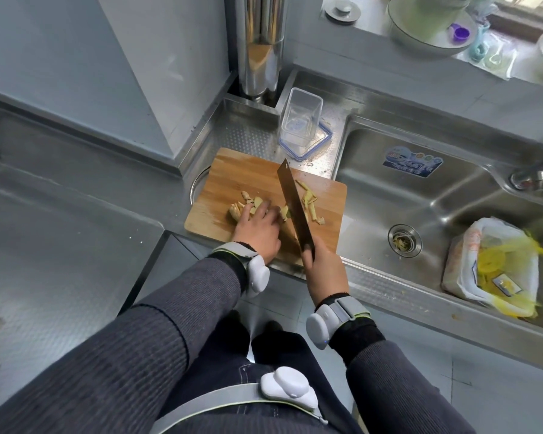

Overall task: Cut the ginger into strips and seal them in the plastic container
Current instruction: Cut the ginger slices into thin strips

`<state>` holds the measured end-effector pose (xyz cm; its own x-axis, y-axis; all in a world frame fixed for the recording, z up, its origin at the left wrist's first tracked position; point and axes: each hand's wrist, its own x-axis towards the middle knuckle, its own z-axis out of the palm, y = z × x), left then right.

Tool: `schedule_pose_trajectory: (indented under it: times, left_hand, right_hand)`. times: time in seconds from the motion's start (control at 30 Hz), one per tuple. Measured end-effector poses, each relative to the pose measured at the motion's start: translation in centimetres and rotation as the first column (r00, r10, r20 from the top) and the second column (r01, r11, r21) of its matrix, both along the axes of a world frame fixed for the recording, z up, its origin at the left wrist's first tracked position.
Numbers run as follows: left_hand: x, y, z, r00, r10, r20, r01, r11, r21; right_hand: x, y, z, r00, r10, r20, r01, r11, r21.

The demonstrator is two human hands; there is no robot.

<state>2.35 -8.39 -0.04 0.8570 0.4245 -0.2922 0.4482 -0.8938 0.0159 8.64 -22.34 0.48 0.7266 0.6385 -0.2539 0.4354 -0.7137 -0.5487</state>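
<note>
Two hands at work on the stainless steel surface (76,245). Rectangular wooden cutting board (213,211) carries the pale ginger pieces (308,198). Clear plastic container (301,120) waits behind, open, on its blue-rimmed lid (322,142) — ready for filling. Right hand (325,270) grips the broad-bladed cleaver (292,202); left hand (257,230) pins uncut ginger — steadying it, likely.

Steel counter (60,245) and sink (436,195) against grey walls (44,51).

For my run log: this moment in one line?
step: slicing | left hand: steadies ginger | right hand: holds knife | container: open, empty
</note>
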Motion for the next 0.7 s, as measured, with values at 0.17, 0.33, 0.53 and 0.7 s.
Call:
schedule_pose_trajectory:
  times: [0.17, 0.33, 0.53, 0.7]
  left_hand:
    - [-0.1, 0.0, 0.0, 0.997, 0.005, 0.077, -0.005, 1.000, -0.005]
    - [-0.6, 0.2, -0.3, 0.996, -0.008, 0.086, 0.010, 1.000, -0.020]
    - [-0.6, 0.1, -0.1, 0.997, -0.001, 0.074, 0.002, 1.000, -0.023]
    - [-0.8, -0.1, -0.2, 0.996, 0.013, 0.084, -0.013, 1.000, 0.001]
  right_hand:
    - [0.8, 1.0, 0.3, 0.999, 0.036, 0.010, -0.035, 0.997, -0.069]
    - [1.4, 2.8, 1.0, 0.998, 0.056, 0.005, -0.055, 0.988, -0.144]
    - [2.2, 5.5, 1.3, 0.998, 0.063, -0.017, -0.064, 0.994, -0.088]
    - [1.5, 2.8, 0.7, 0.998, 0.057, -0.015, -0.057, 0.998, -0.016]
